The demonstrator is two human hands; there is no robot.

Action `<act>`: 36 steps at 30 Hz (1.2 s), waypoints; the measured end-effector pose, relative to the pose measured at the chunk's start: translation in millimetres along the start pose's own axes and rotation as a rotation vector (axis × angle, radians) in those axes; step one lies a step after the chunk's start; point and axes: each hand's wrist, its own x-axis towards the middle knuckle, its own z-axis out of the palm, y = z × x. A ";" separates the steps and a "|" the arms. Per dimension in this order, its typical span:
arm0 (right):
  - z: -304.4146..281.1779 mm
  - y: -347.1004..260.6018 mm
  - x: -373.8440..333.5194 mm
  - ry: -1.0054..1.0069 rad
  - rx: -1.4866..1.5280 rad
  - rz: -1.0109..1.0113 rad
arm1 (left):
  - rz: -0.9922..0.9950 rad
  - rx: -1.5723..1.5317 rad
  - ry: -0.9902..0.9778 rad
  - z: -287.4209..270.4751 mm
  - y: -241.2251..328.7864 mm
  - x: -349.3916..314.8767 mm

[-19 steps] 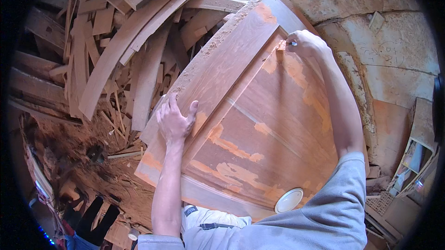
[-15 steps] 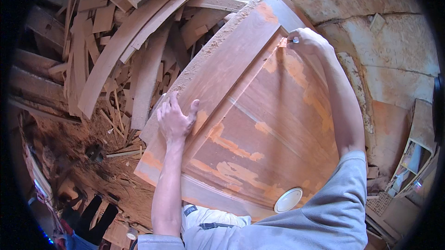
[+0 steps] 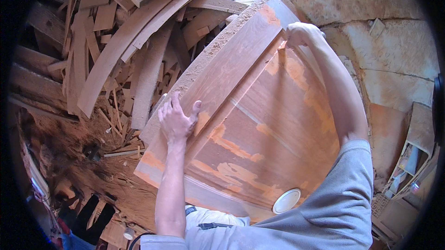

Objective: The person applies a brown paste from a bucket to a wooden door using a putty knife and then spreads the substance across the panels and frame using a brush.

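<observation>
A wooden panel (image 3: pixel 259 106) with a raised frame lies in front of me, smeared with orange filler (image 3: pixel 232 147) in several patches. My left hand (image 3: pixel 178 119) rests flat on the left frame board (image 3: pixel 222 71), fingers and thumb spread, holding nothing. At the panel's far corner my right hand (image 3: pixel 303 35) is closed, knuckles up, against the inner edge of the frame. A bit of orange filler (image 3: pixel 282 45) shows just beside its fingers. What the fingers grip is hidden. A round white lid-like disc (image 3: pixel 287 201) sits on the panel's near edge, by my right sleeve.
Behind and left of the panel lies a heap of wood offcuts (image 3: pixel 106 16) with long curved boards (image 3: pixel 134 48). Sawdust (image 3: pixel 134 199) covers the ground at left. Large pale slabs (image 3: pixel 380 41) stand at far right, above an open-sided box-like piece (image 3: pixel 408 166).
My right hand has turned over its grip slightly, so the small pale thing seen between its fingers is now hidden. The left hand stays on the frame board.
</observation>
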 end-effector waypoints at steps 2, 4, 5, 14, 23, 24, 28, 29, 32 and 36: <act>-3.0 -5.1 9.8 -0.046 -0.056 -0.013 | 0.004 -0.013 0.004 1.5 -1.3 0.1; -7.4 -9.2 10.6 -0.064 -0.077 0.005 | 0.006 -0.020 0.009 1.3 -1.5 -0.2; -7.5 -10.3 12.0 -0.079 -0.075 -0.009 | -0.002 -0.023 -0.005 -0.5 0.2 0.0; 40.5 3.2 -3.7 0.071 0.094 -0.042 | 0.004 -0.009 -0.004 -2.1 -0.5 -0.4; 106.9 9.7 -15.4 0.414 0.622 -0.152 | 0.000 -0.016 -0.017 -0.1 -2.0 -0.3; 108.3 8.6 -14.2 0.456 0.672 -0.160 | 0.004 -0.021 -0.006 0.0 -1.1 0.3; 111.1 7.3 -7.5 0.514 0.688 -0.180 | -0.019 -0.001 -0.058 -3.5 3.2 0.7; 113.8 8.6 -5.9 0.524 0.757 -0.214 | -0.004 0.005 -0.034 -1.8 1.9 0.7; 113.7 11.6 -14.2 0.497 0.995 -0.207 | 0.004 0.009 -0.019 -0.4 -1.1 -0.2; 97.1 23.8 -30.9 0.404 0.943 -0.150 | -0.019 0.012 -0.038 -2.3 0.2 -0.2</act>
